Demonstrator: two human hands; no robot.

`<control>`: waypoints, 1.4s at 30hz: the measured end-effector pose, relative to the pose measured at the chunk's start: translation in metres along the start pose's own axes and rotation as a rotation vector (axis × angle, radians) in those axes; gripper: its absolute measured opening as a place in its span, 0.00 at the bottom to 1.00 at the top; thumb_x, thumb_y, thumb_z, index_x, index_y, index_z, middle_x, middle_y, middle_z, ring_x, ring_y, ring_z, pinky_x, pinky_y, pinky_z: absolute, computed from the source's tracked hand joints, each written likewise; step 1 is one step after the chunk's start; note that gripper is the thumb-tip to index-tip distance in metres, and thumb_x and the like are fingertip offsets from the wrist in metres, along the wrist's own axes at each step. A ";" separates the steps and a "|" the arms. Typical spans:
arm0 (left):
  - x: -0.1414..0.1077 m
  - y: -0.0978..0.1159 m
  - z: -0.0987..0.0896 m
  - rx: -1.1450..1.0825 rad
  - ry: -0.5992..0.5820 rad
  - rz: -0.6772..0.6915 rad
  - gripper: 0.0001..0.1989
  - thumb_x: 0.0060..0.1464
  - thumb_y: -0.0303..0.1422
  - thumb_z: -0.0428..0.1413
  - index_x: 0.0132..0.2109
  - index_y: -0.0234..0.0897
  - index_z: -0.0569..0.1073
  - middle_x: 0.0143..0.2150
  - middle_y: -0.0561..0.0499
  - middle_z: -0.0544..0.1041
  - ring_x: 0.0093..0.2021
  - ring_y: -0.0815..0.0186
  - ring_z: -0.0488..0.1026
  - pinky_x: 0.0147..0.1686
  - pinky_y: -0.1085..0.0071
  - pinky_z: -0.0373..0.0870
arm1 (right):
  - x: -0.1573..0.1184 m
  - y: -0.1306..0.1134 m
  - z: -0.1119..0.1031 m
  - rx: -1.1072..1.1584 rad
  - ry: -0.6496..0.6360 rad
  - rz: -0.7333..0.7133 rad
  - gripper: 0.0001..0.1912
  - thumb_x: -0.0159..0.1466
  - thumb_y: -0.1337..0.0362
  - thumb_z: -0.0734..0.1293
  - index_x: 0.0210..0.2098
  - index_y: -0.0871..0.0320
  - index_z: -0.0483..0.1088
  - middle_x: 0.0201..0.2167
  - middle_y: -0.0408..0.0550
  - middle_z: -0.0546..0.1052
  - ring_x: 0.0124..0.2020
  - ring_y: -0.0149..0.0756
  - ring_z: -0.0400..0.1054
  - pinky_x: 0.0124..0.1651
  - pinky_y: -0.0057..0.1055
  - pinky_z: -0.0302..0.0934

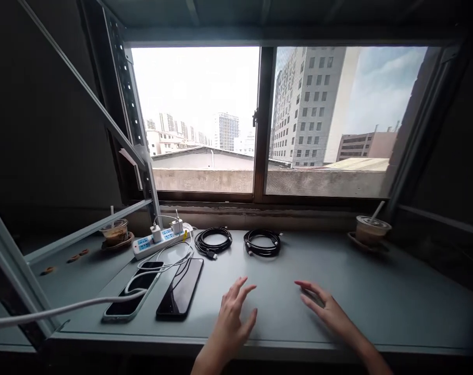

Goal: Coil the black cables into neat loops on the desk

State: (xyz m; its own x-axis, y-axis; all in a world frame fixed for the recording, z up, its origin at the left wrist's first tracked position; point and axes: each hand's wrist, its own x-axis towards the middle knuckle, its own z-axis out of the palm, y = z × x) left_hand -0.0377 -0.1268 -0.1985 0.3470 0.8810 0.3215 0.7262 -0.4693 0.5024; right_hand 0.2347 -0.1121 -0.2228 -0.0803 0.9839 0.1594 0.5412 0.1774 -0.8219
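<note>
My left hand [235, 312] hovers over the front of the grey tabletop [277, 325], fingers apart and holding nothing. To its right, my right hand [322, 307] also has nothing in it, with a gap between thumb and fingers. A black phone [181, 289] lies flat to the left of my left hand. Beyond the hands sit two coiled black cables, a left coil [197, 245] with a plug end showing and a right coil [263, 253]. Neither hand touches a phone or a cable.
A second phone [121, 307] in a pale case lies at left under a white cable [84, 300]. Behind it stands a white power strip [142, 253] with chargers plugged in. Iced drinks stand at left [115, 234] and right [371, 229]. Metal shelf posts [17, 271] frame the table; a window is behind.
</note>
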 end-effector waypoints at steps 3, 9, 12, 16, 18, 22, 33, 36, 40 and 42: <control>0.001 0.002 -0.009 -0.001 0.043 0.000 0.19 0.57 0.35 0.45 0.55 0.42 0.64 0.66 0.47 0.53 0.67 0.58 0.38 0.60 0.54 0.49 | -0.004 -0.005 0.003 -0.082 -0.071 -0.067 0.22 0.59 0.52 0.59 0.47 0.55 0.71 0.53 0.51 0.69 0.56 0.41 0.61 0.59 0.33 0.53; 0.014 -0.016 0.005 0.202 -0.041 -0.161 0.21 0.58 0.33 0.42 0.56 0.35 0.65 0.64 0.43 0.56 0.66 0.59 0.43 0.62 0.56 0.44 | -0.001 0.008 0.021 -0.540 0.133 0.145 0.28 0.59 0.50 0.55 0.56 0.52 0.64 0.60 0.50 0.61 0.62 0.45 0.51 0.63 0.47 0.39; 0.015 -0.014 0.010 0.282 -0.040 -0.221 0.24 0.58 0.36 0.42 0.60 0.35 0.61 0.66 0.44 0.51 0.66 0.58 0.42 0.62 0.55 0.44 | 0.000 0.009 0.029 -0.688 0.165 0.332 0.36 0.59 0.44 0.53 0.62 0.53 0.54 0.65 0.52 0.50 0.66 0.45 0.39 0.64 0.52 0.30; 0.013 -0.009 0.010 0.313 -0.073 -0.249 0.25 0.59 0.38 0.40 0.62 0.35 0.59 0.66 0.44 0.52 0.65 0.56 0.45 0.62 0.55 0.44 | -0.001 0.007 0.031 -0.740 0.125 0.392 0.37 0.60 0.42 0.50 0.64 0.52 0.48 0.66 0.49 0.45 0.67 0.43 0.33 0.64 0.52 0.27; 0.013 -0.008 0.010 0.320 -0.079 -0.249 0.25 0.59 0.38 0.40 0.62 0.35 0.59 0.66 0.44 0.52 0.65 0.57 0.45 0.62 0.55 0.44 | -0.001 0.008 0.031 -0.758 0.121 0.390 0.36 0.60 0.43 0.50 0.64 0.52 0.48 0.66 0.48 0.46 0.66 0.42 0.34 0.64 0.51 0.28; 0.012 -0.008 0.009 0.308 -0.087 -0.263 0.26 0.59 0.39 0.39 0.62 0.36 0.59 0.66 0.45 0.52 0.65 0.57 0.45 0.62 0.55 0.44 | -0.001 0.017 0.032 -0.780 0.153 0.360 0.37 0.59 0.42 0.50 0.63 0.52 0.51 0.65 0.48 0.49 0.66 0.44 0.38 0.64 0.52 0.33; 0.011 -0.007 0.012 0.327 -0.109 -0.278 0.26 0.59 0.39 0.38 0.62 0.36 0.58 0.66 0.45 0.51 0.66 0.57 0.44 0.62 0.54 0.45 | 0.000 0.030 0.039 -0.786 0.212 0.340 0.38 0.57 0.42 0.50 0.63 0.52 0.53 0.65 0.48 0.50 0.66 0.45 0.39 0.63 0.52 0.34; 0.011 -0.003 0.013 0.304 -0.138 -0.265 0.25 0.59 0.37 0.39 0.62 0.36 0.59 0.66 0.44 0.53 0.66 0.55 0.44 0.61 0.52 0.45 | 0.002 0.027 0.040 -0.751 0.161 0.304 0.34 0.59 0.44 0.49 0.62 0.49 0.54 0.64 0.47 0.51 0.66 0.44 0.39 0.64 0.51 0.32; 0.022 0.004 0.009 0.092 -0.234 -0.032 0.21 0.55 0.33 0.45 0.56 0.44 0.65 0.63 0.49 0.60 0.62 0.58 0.54 0.60 0.57 0.51 | 0.024 0.008 0.020 -0.633 -0.103 0.055 0.28 0.60 0.46 0.52 0.58 0.41 0.57 0.59 0.43 0.60 0.62 0.44 0.49 0.62 0.49 0.39; 0.034 0.007 0.005 0.005 -0.155 0.002 0.19 0.56 0.32 0.45 0.53 0.45 0.66 0.60 0.49 0.63 0.57 0.60 0.62 0.55 0.60 0.58 | 0.047 -0.007 0.004 -0.588 -0.204 0.068 0.27 0.55 0.44 0.59 0.50 0.46 0.65 0.53 0.47 0.66 0.56 0.47 0.58 0.55 0.45 0.53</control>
State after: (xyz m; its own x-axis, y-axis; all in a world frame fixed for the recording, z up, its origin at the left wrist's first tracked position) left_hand -0.0172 -0.0998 -0.1880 0.4358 0.8788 0.1943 0.7281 -0.4711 0.4978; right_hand 0.2239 -0.0670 -0.2113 -0.1565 0.9870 -0.0376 0.9162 0.1308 -0.3788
